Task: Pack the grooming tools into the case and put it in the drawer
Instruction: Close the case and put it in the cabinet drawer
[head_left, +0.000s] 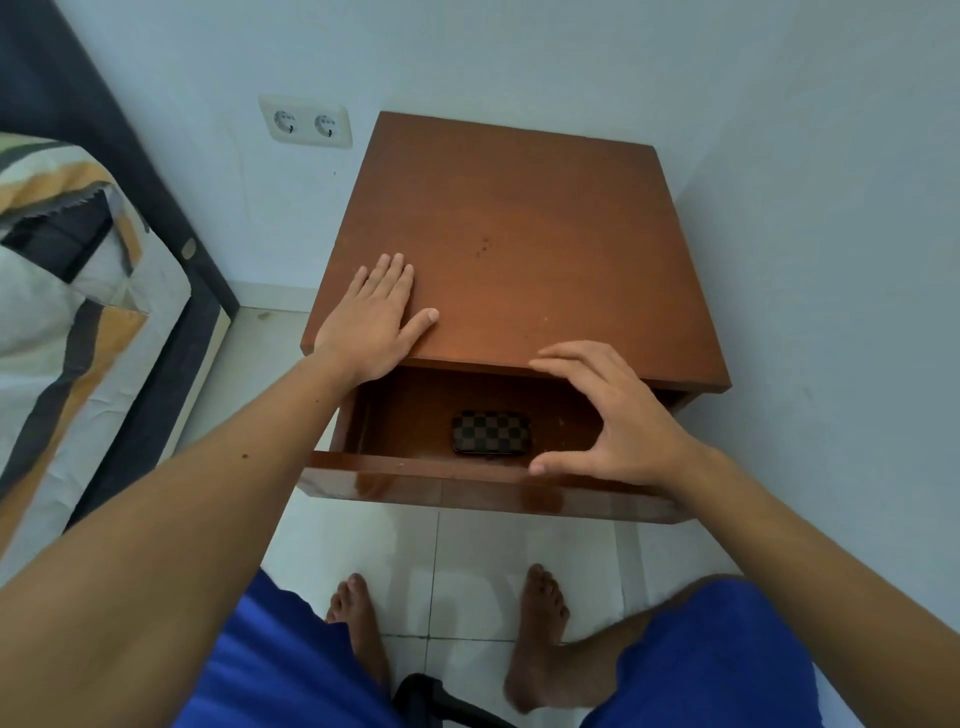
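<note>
Taking the open drawer as the landmark, the nearest things are the person's bare feet on the tiled floor just in front of it. The drawer stands pulled out from the wooden nightstand, and the checkered case lies closed on the drawer's floor, about midway along its width and close behind its front panel. No grooming tools show anywhere outside it, so the packing looks finished and the case is placed; by this reading only shutting the drawer is left.

The right hand hovers over the drawer's right part, fingers spread and slightly bent, thumb near the front panel's top edge; it holds nothing, and whether the thumb touches the wood cannot be told. Beyond the drawer's left end, the left hand rests flat, fingers straight, palm down on the nightstand's top near its front edge, seemingly steadying it
</note>
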